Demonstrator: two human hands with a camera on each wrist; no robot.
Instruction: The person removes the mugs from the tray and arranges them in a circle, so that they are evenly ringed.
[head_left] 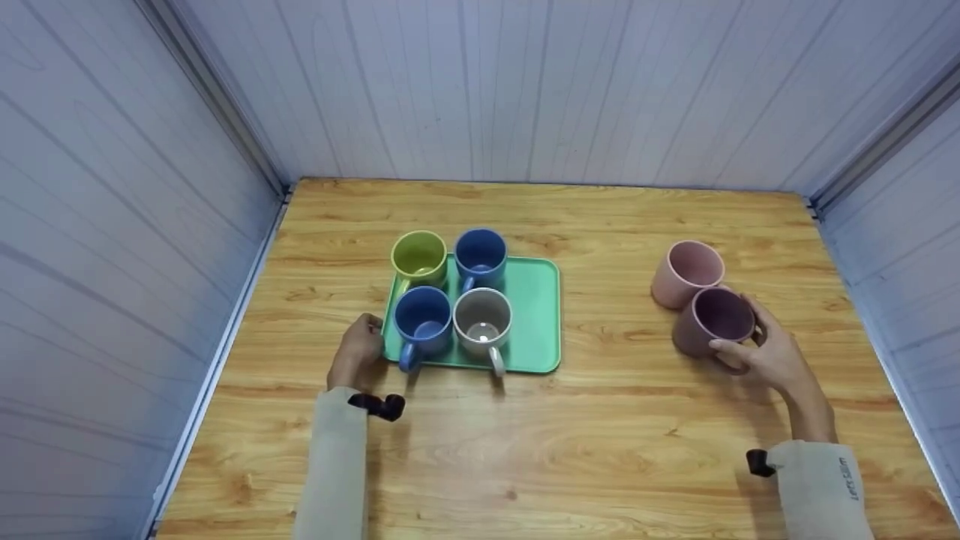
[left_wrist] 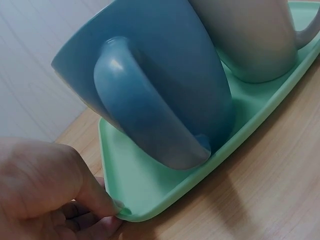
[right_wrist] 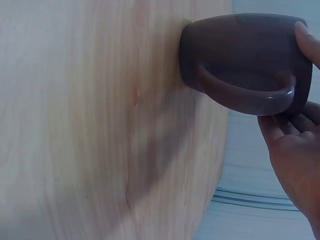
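My left hand (head_left: 360, 346) pinches the near-left corner of a green tray (head_left: 536, 315); in the left wrist view, its thumb lies on the rim. On the tray stand a yellow-green mug (head_left: 409, 251), a blue mug (head_left: 480, 251) at the back, another blue mug (head_left: 424, 311) at the front and a light grey mug (head_left: 482, 313). Over on the right, my right hand (head_left: 776, 352) grips a dark purple mug (head_left: 694, 337) near its rim, thumb on the near side. Its handle (right_wrist: 245, 97) shows below the body in the right wrist view. Just behind it stands a pink mug (head_left: 670, 281).
A wooden table (head_left: 600, 450) lies under everything. White panelled walls (head_left: 495, 90) close it in at the back, left and right. Bare wood lies between the tray and the two mugs on the right.
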